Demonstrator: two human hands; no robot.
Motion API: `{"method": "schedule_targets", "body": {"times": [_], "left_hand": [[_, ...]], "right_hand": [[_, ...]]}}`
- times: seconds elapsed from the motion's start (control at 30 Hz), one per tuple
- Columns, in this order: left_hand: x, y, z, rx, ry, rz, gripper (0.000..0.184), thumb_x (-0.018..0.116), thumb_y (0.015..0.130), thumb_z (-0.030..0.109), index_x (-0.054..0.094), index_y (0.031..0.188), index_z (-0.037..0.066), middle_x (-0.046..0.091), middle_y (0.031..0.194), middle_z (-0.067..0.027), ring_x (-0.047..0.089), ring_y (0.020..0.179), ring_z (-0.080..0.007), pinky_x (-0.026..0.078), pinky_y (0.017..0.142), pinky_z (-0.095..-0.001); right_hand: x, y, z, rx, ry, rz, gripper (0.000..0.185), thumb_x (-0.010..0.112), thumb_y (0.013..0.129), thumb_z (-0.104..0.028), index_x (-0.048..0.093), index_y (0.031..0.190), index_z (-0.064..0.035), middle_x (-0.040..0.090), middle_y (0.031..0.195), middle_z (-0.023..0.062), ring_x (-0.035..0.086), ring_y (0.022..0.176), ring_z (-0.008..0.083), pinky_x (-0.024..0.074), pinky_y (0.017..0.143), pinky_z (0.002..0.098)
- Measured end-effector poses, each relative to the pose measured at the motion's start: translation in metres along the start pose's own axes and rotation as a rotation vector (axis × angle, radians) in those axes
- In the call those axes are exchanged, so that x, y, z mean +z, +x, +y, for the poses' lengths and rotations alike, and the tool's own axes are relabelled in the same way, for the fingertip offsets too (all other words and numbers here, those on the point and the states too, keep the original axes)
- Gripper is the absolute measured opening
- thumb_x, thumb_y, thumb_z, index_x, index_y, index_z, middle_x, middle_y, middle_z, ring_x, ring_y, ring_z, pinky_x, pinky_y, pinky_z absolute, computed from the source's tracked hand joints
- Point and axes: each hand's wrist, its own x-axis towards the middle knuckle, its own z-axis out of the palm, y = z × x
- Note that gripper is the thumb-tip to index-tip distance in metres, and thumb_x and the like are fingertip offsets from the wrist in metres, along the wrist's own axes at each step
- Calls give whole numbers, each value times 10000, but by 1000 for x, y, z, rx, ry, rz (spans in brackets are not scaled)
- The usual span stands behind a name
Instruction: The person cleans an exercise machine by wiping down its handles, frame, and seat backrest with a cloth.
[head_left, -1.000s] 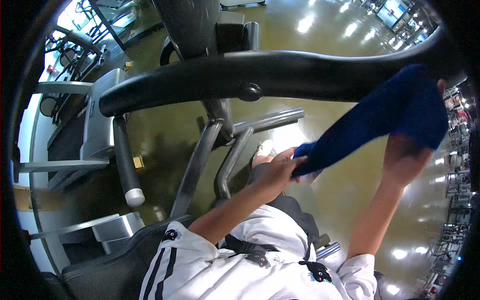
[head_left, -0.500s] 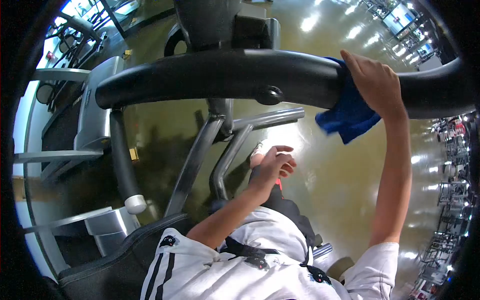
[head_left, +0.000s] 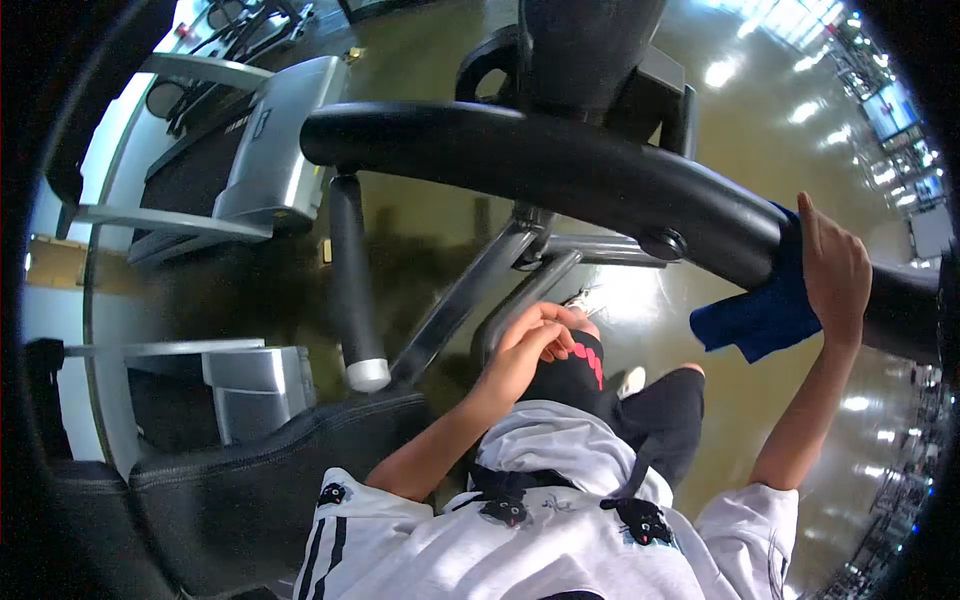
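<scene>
A thick black padded bar of a gym machine slants across the head view. Toward its right end, my right hand is wrapped over the bar and presses a blue cloth against it. Part of the cloth hangs below the bar, and the rest is hidden under the fingers. My left hand hovers in front of my body, below the bar and touching nothing. Its fingers are loosely bent, with nothing visible in them.
A black handle with a white end cap hangs from the bar's left end. Grey metal tubes run beneath. At left stand silver-and-black treadmills, with a black padded seat beside me. More gym equipment lines the far right.
My view has turned, so the bar now slopes down to the right. My right hand and the cloth sit lower and farther right in view. My left hand's fingers have curled slightly.
</scene>
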Motion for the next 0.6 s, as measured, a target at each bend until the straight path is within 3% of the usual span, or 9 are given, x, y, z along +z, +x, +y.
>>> {"method": "schedule_targets", "body": {"times": [0.07, 0.13, 0.17, 0.23, 0.27, 0.37, 0.43, 0.5, 0.6], "left_hand": [[12, -6, -5, -25, -28, -5, 233, 404, 932, 158, 553, 1062, 35, 584, 835, -24, 528, 781, -88, 404, 737, -223], [24, -10, -26, -25, -38, -50, 224, 409, 944, 148, 553, 1070, 32, 583, 852, -34, 535, 781, -93, 419, 732, -225], [30, -10, -38, -49, -4, -73, 219, 415, 946, 145, 554, 1071, 31, 581, 860, -39, 537, 782, -97, 422, 732, -226], [48, -11, -62, -33, -32, -82, 161, 461, 929, 117, 554, 1028, 31, 584, 795, -39, 539, 734, -95, 443, 694, -242], [56, -12, -74, -34, 18, -90, 155, 461, 926, 113, 549, 1023, 29, 582, 788, -43, 547, 735, -102, 448, 694, -246], [77, -19, -96, -65, 61, -165, 151, 473, 917, 137, 536, 996, 24, 587, 781, -54, 572, 741, -121, 464, 695, -267], [83, -25, -89, -152, 108, -275, 173, 440, 935, 136, 524, 1022, 13, 572, 828, -56, 555, 787, -108, 456, 743, -251], [84, -25, -90, -159, 122, -271, 175, 440, 935, 146, 526, 1015, 16, 576, 826, -58, 557, 780, -109, 457, 740, -252], [81, -22, -80, -83, 197, -208, 175, 453, 927, 159, 535, 976, 13, 592, 806, -67, 581, 752, -125, 470, 709, -269]], "right_hand": [[-5, 2, -2, -14, -6, 18, 430, 480, 875, -99, 458, 1304, -95, 643, 920, 88, 638, 733, 241, 509, 668, 371], [-22, 16, -7, 189, 11, -530, 547, 476, 853, -2, 369, 1378, -116, 621, 1060, 111, 618, 870, 280, 499, 765, 368], [-17, 14, -4, 171, 10, -519, 547, 476, 853, -2, 369, 1378, -116, 621, 1060, 111, 618, 870, 280, 499, 765, 368], [-4, 3, 0, 100, -1, -245, 459, 453, 886, -84, 422, 1342, -123, 622, 972, 101, 622, 772, 258, 505, 650, 379], [-1, 4, 1, 87, 7, -243, 459, 453, 886, -84, 422, 1342, -123, 622, 972, 101, 622, 772, 258, 505, 650, 379], [-1, -6, 2, 126, -85, -376, 551, 446, 869, -19, 357, 1393, -165, 617, 1116, 106, 626, 884, 291, 509, 748, 376], [7, -6, 9, 91, -33, -191, 558, 440, 871, -22, 346, 1401, -168, 605, 1153, 103, 622, 922, 290, 507, 765, 385], [12, -8, 13, 86, -37, -218, 571, 441, 866, -18, 339, 1406, -173, 596, 1177, 99, 621, 937, 286, 507, 777, 383], [8, -7, 10, 50, -40, -77, 571, 444, 862, -17, 344, 1402, -173, 608, 1148, 102, 630, 918, 277, 513, 768, 380]]}}
